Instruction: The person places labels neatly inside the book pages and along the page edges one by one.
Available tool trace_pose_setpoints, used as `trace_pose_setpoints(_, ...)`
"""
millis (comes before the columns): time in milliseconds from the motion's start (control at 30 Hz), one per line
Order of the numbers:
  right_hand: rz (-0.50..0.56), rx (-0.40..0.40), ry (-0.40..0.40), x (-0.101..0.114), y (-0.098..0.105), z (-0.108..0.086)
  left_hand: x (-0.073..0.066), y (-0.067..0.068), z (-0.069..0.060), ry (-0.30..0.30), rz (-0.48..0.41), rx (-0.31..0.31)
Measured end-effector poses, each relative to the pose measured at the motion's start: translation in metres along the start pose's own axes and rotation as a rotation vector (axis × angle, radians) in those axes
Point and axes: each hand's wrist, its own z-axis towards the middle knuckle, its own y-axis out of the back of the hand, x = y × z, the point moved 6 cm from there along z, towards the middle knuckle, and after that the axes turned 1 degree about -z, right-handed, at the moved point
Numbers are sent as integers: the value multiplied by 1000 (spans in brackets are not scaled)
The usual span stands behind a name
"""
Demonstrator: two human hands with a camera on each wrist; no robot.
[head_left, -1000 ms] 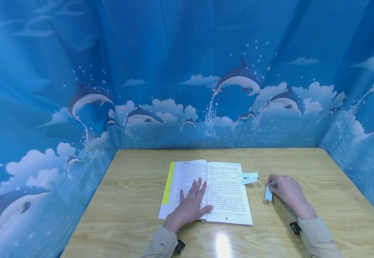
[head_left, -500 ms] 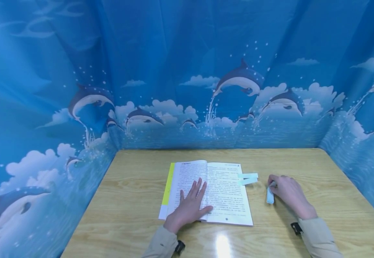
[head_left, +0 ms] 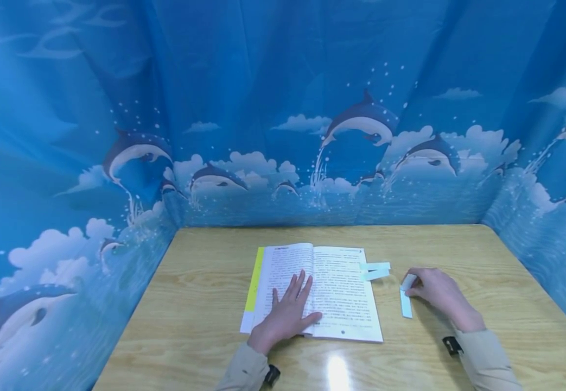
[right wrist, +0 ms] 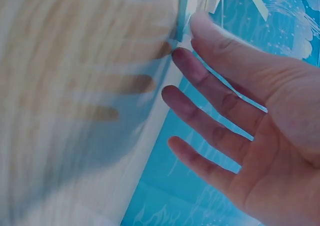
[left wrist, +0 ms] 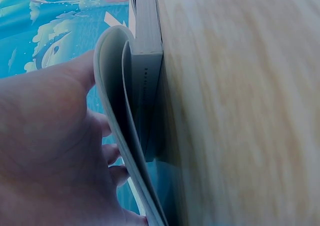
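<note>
An open book (head_left: pixel 346 304) lies on the table, its left pages bulging up from the spine. My left hand (head_left: pixel 285 315) rests on it with spread fingers, mostly over the left page; in the left wrist view the hand (left wrist: pixel 50 146) presses the curved pages (left wrist: pixel 112 81). Two pale blue sticky-note strips (head_left: pixel 379 273) stick out from the right page's edge. To the book's right, my right hand (head_left: pixel 436 290) pinches the top end of a narrow pale blue sticky-note pad (head_left: pixel 406 306) between thumb and index finger. Whether one sheet is lifted there, I cannot tell.
The wooden table (head_left: pixel 204 282) surrounds the book and the pad. A blue dolphin-print curtain (head_left: pixel 263 190) hangs along its back and sides. Light glares off the table's front (head_left: pixel 337 372).
The pad has turned and come slightly nearer to me, and more of it shows. My right fingers have shifted on its top end. My left hand and the book stay still.
</note>
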Motion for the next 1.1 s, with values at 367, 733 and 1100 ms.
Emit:
trace_pose_setpoints(367, -27, -44, 34, 7, -5, 3, -1, 1, 0, -5, 10, -6)
trace_pose_setpoints(733, -68, -15, -28, 3, -6, 3, -1, 1, 1, -6, 3, -4)
trace_pose_setpoints(1100, -107, -78, 61, 0, 0, -2, -1, 1, 0, -3, 13, -8)
